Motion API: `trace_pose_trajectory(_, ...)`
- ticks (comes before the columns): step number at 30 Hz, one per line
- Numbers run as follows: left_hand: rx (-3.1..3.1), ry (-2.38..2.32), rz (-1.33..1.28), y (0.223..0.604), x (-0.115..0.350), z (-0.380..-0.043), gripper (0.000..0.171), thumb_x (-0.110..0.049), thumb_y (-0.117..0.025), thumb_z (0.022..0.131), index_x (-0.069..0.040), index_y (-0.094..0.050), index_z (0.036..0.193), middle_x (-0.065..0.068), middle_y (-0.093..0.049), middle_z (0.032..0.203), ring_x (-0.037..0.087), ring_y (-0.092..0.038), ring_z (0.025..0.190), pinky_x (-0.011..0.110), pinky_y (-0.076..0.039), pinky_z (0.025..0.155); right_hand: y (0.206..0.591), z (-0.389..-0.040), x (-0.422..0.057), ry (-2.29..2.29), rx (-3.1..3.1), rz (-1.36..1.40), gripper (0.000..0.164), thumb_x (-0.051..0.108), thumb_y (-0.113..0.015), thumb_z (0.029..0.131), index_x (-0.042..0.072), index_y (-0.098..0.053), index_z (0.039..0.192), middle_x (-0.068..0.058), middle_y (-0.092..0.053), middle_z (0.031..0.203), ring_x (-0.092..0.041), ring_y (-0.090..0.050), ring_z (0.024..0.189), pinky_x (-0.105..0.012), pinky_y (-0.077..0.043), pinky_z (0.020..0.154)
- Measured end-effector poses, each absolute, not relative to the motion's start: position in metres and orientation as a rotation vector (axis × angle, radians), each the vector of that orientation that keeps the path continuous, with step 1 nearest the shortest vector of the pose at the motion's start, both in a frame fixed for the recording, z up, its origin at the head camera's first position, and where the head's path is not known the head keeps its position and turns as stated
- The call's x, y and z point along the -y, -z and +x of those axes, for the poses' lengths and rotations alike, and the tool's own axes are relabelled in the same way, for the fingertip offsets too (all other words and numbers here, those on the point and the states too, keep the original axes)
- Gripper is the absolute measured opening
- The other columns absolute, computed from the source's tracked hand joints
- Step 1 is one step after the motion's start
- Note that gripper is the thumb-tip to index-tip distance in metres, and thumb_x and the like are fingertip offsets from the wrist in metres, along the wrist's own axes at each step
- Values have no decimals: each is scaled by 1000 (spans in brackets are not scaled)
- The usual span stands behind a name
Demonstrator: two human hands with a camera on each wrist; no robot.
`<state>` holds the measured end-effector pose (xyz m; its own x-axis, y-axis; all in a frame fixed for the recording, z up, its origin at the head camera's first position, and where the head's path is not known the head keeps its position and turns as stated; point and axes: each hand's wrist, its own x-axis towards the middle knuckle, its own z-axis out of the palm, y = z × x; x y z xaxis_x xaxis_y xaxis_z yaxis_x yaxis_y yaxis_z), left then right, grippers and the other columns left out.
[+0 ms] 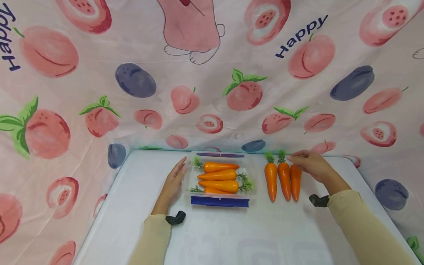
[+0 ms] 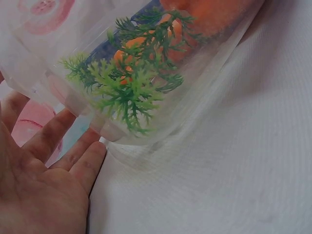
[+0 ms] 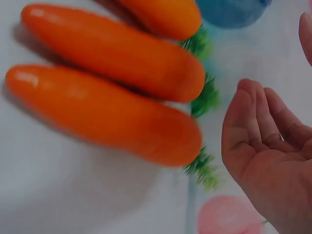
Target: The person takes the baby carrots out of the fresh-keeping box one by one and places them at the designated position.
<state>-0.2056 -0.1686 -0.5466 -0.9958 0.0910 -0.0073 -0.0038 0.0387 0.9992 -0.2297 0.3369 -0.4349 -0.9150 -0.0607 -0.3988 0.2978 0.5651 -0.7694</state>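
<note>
A clear plastic container (image 1: pixel 252 184) with blue latch flaps holds several orange toy carrots (image 1: pixel 218 175) with green leafy tops. My left hand (image 1: pixel 175 176) is at its left side; in the left wrist view, the extended fingers of the left hand (image 2: pixel 48 185) rest against the clear wall. Right of the container, three more carrots lie side by side, tips towards me: a left one (image 1: pixel 271 180), a middle one (image 1: pixel 284 180) and a right one (image 1: pixel 296 184). My right hand (image 1: pixel 313 165) hovers over the right carrot's leafy end, fingers loosely bent and holding nothing.
A white table (image 1: pixel 212 235) carries everything. Behind it and at the sides hangs a pink cloth (image 1: pixel 205 81) printed with fruit. The container's blue front flap (image 1: pixel 219 201) hangs outward. Each wrist wears a black device (image 1: pixel 176 218).
</note>
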Motion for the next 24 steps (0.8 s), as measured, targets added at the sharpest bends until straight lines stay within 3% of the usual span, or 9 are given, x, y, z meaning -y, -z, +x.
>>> trace_pose_trajectory(5,-2224,-2113,92,546,169,-206,49,-33,-48,109,-28,-41,157,10,-33,166,31,-28,155,55,-23,126,425,-232,-319,1294,-2396,115,94,61,-68,90,-2,-36,152,-27,-43,152,-46,-46,139,-57,-37,117)
trace_pose_trajectory(17,-2245,-2093,77,546,169,-206,47,-28,-47,110,-29,-42,157,11,-34,165,32,-28,155,56,-24,126,406,-237,-276,1380,-2221,-7,77,42,-72,95,-1,-39,151,-28,-49,147,-40,-55,131,-55,-47,110)
trace_pose_trajectory(24,-2259,-2084,82,546,169,-206,49,-35,-48,109,-28,-41,157,11,-35,165,32,-29,154,55,-24,126,400,-243,-255,1377,-2141,-90,66,34,-74,94,0,-48,145,-27,-50,147,-40,-54,132,-54,-52,105)
